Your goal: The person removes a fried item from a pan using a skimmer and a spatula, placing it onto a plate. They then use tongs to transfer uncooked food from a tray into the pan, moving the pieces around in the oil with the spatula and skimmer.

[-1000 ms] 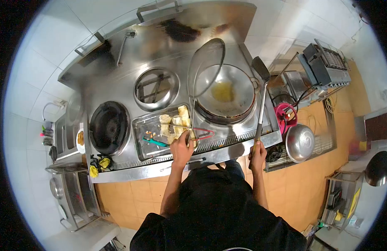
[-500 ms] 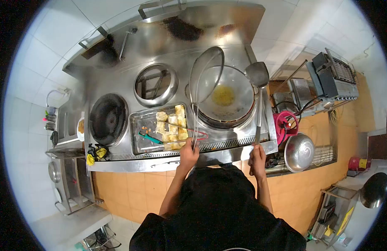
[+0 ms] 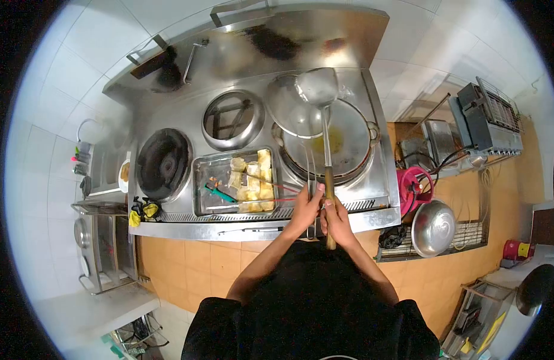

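Note:
My left hand (image 3: 306,207) is closed on the metal handle of a large round strainer (image 3: 284,108), whose mesh hangs over the wok (image 3: 355,135). My right hand (image 3: 338,222), right beside it, grips the wooden handle of a wok spatula (image 3: 318,88). The spatula's broad metal head overlaps the strainer's mesh, pointing away from me. A little yellowish oil (image 3: 332,143) lies in the bottom of the wok. Left of my hands, a metal tray (image 3: 210,167) holds pale yellow food pieces (image 3: 253,182), red-handled tongs (image 3: 283,198) and a green-handled tool (image 3: 219,193).
A bare burner ring (image 3: 258,129) sits behind the tray, and a blackened pan (image 3: 164,163) stands at left. Yellow-and-black cloths (image 3: 150,210) lie at the front-left corner. Right of the stove are a pink bucket (image 3: 416,186) and a metal bowl (image 3: 434,228).
My right hand has moved left with the spatula, from the wok's right side to beside my left hand. The spatula head now crosses the strainer. My left hand has shifted right.

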Available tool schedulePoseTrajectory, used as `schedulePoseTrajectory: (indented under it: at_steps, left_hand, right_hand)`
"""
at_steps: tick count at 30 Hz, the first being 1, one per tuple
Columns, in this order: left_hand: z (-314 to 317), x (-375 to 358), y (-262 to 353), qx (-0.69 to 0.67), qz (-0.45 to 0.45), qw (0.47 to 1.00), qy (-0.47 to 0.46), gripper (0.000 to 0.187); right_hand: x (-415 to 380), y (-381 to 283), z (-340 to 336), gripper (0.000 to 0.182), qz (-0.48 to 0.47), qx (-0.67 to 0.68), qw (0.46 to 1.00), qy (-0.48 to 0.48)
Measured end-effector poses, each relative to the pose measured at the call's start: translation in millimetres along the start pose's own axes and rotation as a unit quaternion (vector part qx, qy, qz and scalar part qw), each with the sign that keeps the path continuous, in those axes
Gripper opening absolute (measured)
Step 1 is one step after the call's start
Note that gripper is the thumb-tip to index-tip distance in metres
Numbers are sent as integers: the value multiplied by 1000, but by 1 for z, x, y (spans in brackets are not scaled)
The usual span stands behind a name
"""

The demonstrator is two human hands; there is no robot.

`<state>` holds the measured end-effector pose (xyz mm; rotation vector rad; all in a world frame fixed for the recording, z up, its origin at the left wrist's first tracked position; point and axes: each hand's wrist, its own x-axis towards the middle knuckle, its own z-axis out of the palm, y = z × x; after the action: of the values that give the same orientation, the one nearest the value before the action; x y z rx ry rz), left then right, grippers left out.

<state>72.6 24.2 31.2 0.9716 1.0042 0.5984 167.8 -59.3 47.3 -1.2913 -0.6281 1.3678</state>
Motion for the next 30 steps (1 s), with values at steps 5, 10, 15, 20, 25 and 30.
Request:
schedulePoseTrajectory:
  at_steps: [5,10,15,20,25,30]
  left_hand:
    - [1,-5,6,81,135,988,2,32]
    - [-10,0,9,43,93,994,-47,25]
    - [-17,-2,11,0,38,997,-75,20]
    - [-33,-3,13,22,27,995,-96,17]
    - [-59,-8,25,-81,4,989,-128,16]
    - [-93,-17,37,-30,21,990,-139,14]
  right_hand:
    - [-2,-12,4,35,21,-132,991,16]
    - [-1,-32,15,34,-62,-384,919,63]
    - [-7,-39,31,25,-74,-523,843,103]
    - [-25,-27,49,22,-100,-530,826,165]
    - [-43,23,34,17,-98,-382,894,214]
    - [-34,68,38,19,-19,-397,906,145]
